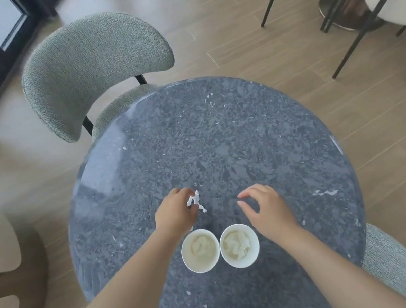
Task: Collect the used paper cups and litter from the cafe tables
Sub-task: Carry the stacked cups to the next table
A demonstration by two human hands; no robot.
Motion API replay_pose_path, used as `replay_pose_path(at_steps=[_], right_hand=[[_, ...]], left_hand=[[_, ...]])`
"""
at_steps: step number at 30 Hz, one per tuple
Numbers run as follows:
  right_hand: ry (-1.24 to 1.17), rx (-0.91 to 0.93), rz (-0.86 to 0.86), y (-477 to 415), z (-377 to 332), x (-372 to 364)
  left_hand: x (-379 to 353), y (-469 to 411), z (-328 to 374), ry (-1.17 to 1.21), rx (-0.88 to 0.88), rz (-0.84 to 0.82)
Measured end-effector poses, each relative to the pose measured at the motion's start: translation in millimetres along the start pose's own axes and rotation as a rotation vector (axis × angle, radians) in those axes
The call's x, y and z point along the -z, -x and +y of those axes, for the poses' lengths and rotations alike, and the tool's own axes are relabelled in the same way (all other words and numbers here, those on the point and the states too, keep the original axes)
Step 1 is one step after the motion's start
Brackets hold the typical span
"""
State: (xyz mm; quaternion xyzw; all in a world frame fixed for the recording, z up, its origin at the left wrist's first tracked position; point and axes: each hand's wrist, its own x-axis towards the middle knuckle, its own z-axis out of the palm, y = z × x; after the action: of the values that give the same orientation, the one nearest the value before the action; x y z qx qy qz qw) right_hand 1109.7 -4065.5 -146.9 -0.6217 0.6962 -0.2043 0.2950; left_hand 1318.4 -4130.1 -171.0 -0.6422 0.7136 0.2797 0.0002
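White scrap (196,201) pinched in my left hand (176,214), just beyond the cups (201,254), which stand side by side on the table (207,139), tissue (235,245) stuffed inside. Right hand (266,209) hovers, fingers loosely spread, empty. Litter-gathering step. Next, likely: drop scrap into a cup.

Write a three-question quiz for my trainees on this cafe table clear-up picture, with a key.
1. True or false: the left hand pinches a white paper scrap.
2. How many paper cups stand on the round table? A: one. B: two. C: four.
3. Fill the gap: the right hand, fingers loosely curled, holds ____.

Key: 1 true. 2 B. 3 nothing.
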Motion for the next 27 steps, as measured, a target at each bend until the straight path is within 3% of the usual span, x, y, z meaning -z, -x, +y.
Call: replay_pose_path(at_steps=[11,17,23,27], right_hand=[[0.0,-0.025,-0.053,-4,21,-8],[-0.033,-0.003,-0.061,-3,17,-10],[-0.077,0.032,-0.017,15,6,-4],[-0.094,0.05,0.015,34,-3,2]], left_hand=[[-10,-12,6,-0.059,-0.051,-0.169],[5,4,-3,0.007,-0.104,-0.097],[41,37,6,0.196,-0.177,0.103],[51,69,18,0.231,-0.266,0.077]])
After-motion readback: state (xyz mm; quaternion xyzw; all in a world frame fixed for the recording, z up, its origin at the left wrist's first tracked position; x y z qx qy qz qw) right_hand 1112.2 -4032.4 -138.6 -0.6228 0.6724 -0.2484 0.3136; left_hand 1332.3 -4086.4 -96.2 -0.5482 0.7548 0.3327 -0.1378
